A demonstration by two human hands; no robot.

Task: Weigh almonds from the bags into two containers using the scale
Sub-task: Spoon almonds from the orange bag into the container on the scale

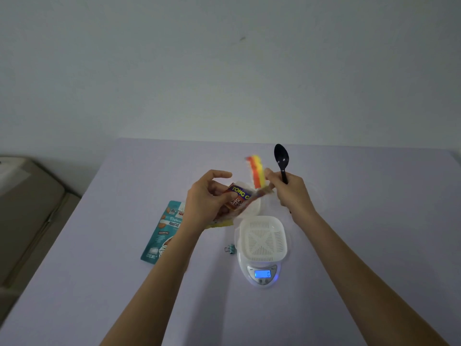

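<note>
Teal almond bag [162, 233] lies flat left of the digital scale [262, 273], which bears a white basket [262, 238]. Beyond the scale, left hand [207, 198] grips a raised salted-almond bag [239, 198]; right hand [289, 191] pinches its top, also clutching a black spoon [281, 156].

Binder clip [230, 249] just left of scale [262, 280]

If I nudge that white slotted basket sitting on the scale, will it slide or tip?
The white slotted plastic basket looks thin-walled and empty, so probably light and easily shoved. It seems just set on the small white digital scale, so a sideways push may slide it off. Its wide, low shape makes tipping unlikely.
</note>
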